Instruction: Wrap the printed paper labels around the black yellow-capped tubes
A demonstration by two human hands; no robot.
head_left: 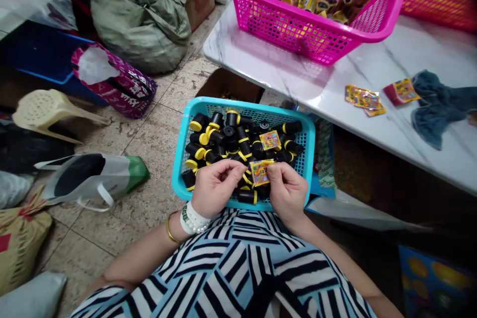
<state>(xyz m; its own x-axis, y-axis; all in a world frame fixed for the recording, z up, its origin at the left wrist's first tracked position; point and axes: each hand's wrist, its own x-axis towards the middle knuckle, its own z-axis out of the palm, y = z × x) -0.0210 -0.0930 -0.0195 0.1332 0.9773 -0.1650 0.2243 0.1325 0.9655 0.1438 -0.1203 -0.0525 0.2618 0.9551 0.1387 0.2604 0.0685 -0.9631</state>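
A teal plastic basket [178, 159] sits in front of my body, filled with black cylinders with yellow rings and caps [244, 141]. Over it, my right hand [288, 191] pinches a small, colourful printed packet [260, 174] between thumb and fingers. My left hand [216, 186] is closed just left of the packet, thumb against the fingertips; whatever it may hold is hidden. Another printed packet [270, 140] lies on top of the cylinders.
On the white marbled table [268, 67] stands a pink basket [298, 42] of yellow-brown cylinders. Printed packets [365, 99] and blue denim cloth [434, 104] lie to its right. A cream stool [40, 112], a purple bag [115, 79] and a large sack [139, 20] occupy the floor at left.
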